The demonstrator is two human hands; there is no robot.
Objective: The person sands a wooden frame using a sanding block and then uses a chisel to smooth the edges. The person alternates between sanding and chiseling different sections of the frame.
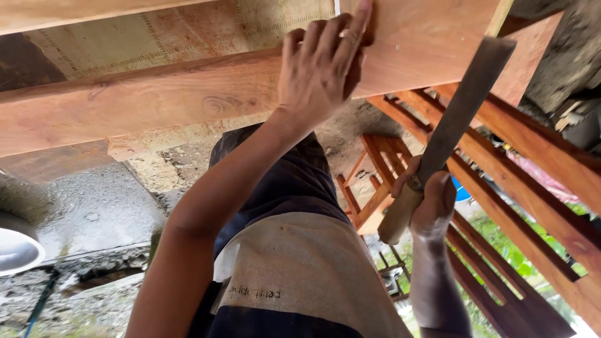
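Note:
My left hand (322, 62) is raised with its fingers pressed against a reddish wooden board (156, 100) that runs across the top of the view. My right hand (429, 200) grips the pale wooden handle of a long, flat, dark metal blade (463, 106), which points up toward the board's right end. The blade's square tip sits close to the board's edge, and I cannot tell if it touches. My lap lies below, covered by dark cloth and a beige apron (300, 269).
A slatted reddish wooden frame (519, 188) slants down the right side. A small wooden chair-like frame (369, 188) stands behind my knees. Rough concrete ground (94, 206) spreads at the left, with a white round object (15, 247) at the left edge. Green plants (507, 244) show through the slats.

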